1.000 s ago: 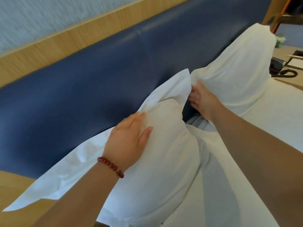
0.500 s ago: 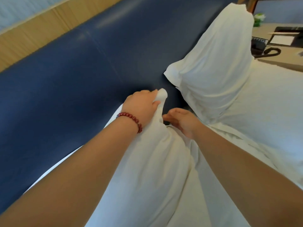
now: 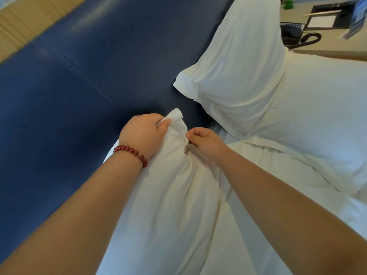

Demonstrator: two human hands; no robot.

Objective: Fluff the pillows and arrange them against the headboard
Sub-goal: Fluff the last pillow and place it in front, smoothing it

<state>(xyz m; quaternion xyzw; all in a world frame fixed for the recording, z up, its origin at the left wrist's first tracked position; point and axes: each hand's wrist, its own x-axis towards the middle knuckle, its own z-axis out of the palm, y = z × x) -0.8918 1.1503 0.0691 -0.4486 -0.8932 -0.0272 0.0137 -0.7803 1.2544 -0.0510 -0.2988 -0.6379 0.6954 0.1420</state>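
A white pillow stands between my arms, leaning towards the blue padded headboard. My left hand, with a red bead bracelet on the wrist, grips the pillow's top corner flap. My right hand pinches the bunched cloth just right of that corner. A second white pillow leans upright against the headboard further right, touched by neither hand.
White bed sheets cover the mattress to the right. A bedside table at the top right carries a black telephone and a notepad folder. A wooden wall panel runs above the headboard.
Both hands moved to the near pillow's top corner: the left went from pressing flat on its face to gripping the flap, the right left the far pillow and now pinches the cloth.
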